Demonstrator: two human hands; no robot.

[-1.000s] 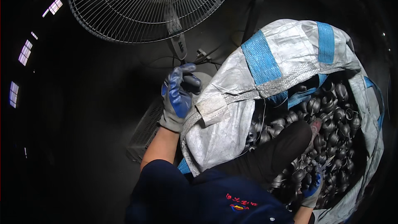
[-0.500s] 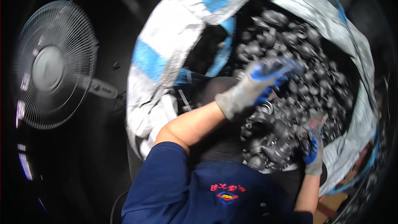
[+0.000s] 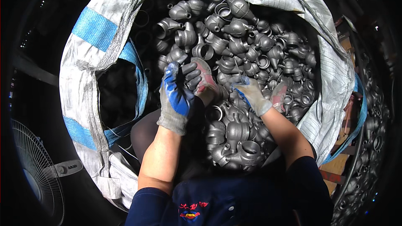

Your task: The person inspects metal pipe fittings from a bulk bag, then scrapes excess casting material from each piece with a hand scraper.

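A heap of dark grey, hollow rounded parts with narrow necks (image 3: 236, 132) fills the large white woven bag (image 3: 331, 83). My left hand (image 3: 176, 94), in a grey glove with a blue coating, is raised above the heap, palm up. Its fingers are curled in; whatever lies between thumb and fingers blends with their dark tips. Farther right, my right hand (image 3: 251, 94), gloved alike, is low over the parts with its fingers bent together. A thin dark sliver shows by those fingertips, too unclear to name.
My red and grey shoes, the left one (image 3: 204, 75) and the right one (image 3: 278, 96), are among the parts. A blue strap (image 3: 140, 83) loops at the bag's left side. A fan (image 3: 35, 175) stands lower left. More grey parts (image 3: 364, 175) lie beyond the bag at right.
The view has swung left-to-right across the scene, so the bag sits farther left and the fan lower. My left hand has turned palm up; my right hand has come inward over the heap.
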